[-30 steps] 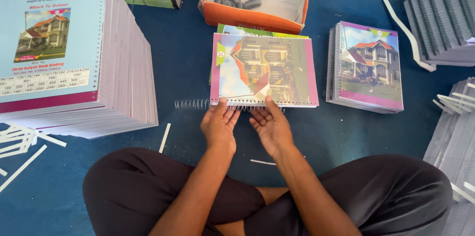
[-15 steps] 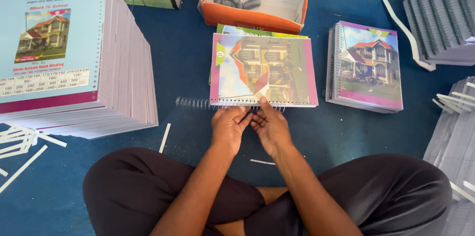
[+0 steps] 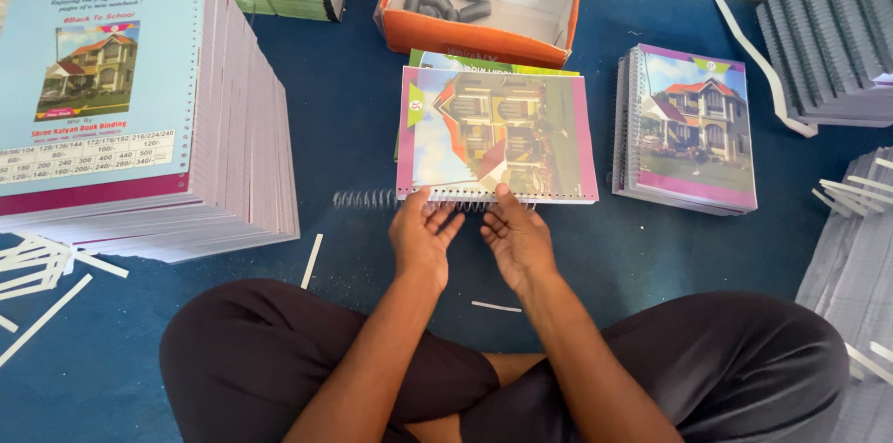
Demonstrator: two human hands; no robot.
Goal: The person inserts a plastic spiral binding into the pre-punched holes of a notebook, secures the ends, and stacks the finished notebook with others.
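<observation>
At the near edge of the notebook [image 3: 498,132], both hands meet over the punched binding margin. The left hand [image 3: 420,237] lies palm down with its fingers loosely spread, fingertips on the wire spiral [image 3: 372,198] where it enters the holes; this grip is apart and clamped on nothing. The right hand [image 3: 517,237] rests just beside it, thumb and forefinger touching the same edge. Whether they pinch the coil cannot be told, since the fingers hide it.

A second ago the hands sat a little nearer the lap and further apart. They have since come forward and closed in on the edge, and the free length of spiral sticking out to the left looks slightly shorter. That suggests the coil is being rolled through the holes and is partly threaded, with some turns yet to go.

The notebook lies flat on the blue floor mat [image 3: 353,99], on top of another cover with a green edge. Far of it stands an orange cardboard box [image 3: 465,39] holding dark rolls. To the right lies a stack of already bound notebooks [image 3: 693,127]; to the left, a tall pile of unbound books [image 3: 139,127]. White paper strips [image 3: 46,276] litter the near left, and grey stacks [image 3: 833,29] fill the far right.
</observation>
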